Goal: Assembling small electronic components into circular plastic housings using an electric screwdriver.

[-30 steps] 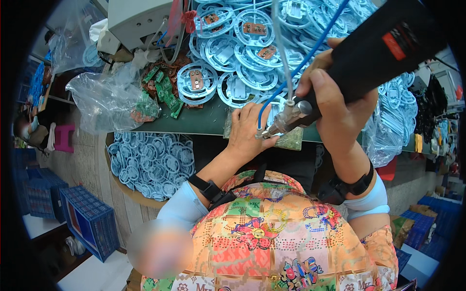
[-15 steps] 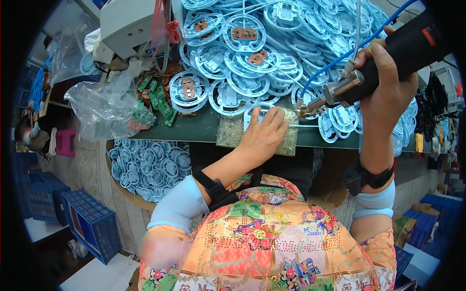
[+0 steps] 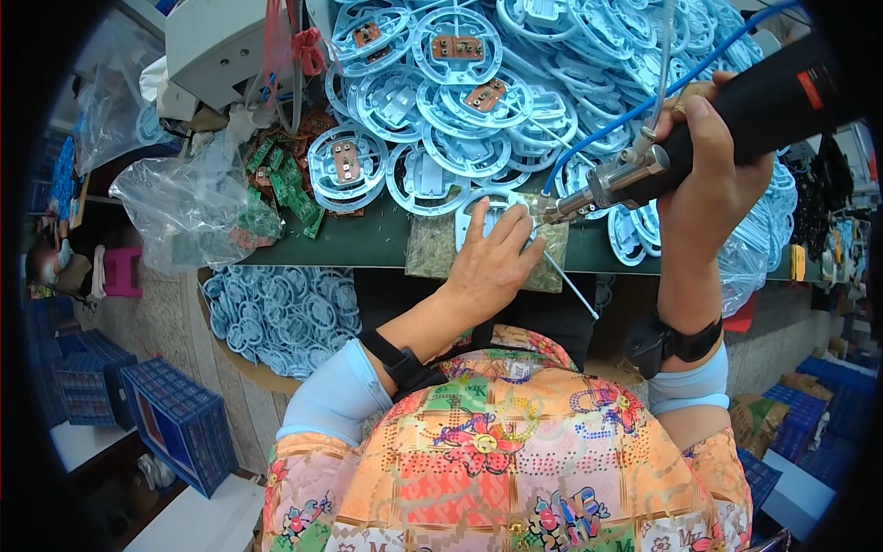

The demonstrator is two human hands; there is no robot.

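Observation:
My left hand holds a light-blue plastic ring part down on a greenish film-wrapped pad at the bench edge. A thin stem sticks out from beneath my fingers, past the edge toward the near right. My right hand is wrapped round a black power screwdriver with a metal nose. The nose tilts down to the left and its tip is beside my left fingertips, at the part. Fingers hide much of the part, so whether the tip touches it I cannot tell.
Similar blue ring parts are heaped behind, some carrying brown circuit boards. Green boards and a clear plastic bag lie left. A blue hose crosses above the heap. A carton of blue parts stands below the bench.
The part under my left hand has turned, its stem swinging from pointing right to pointing near right. The screwdriver and my right hand have moved a little left. The whole view has shifted slightly.

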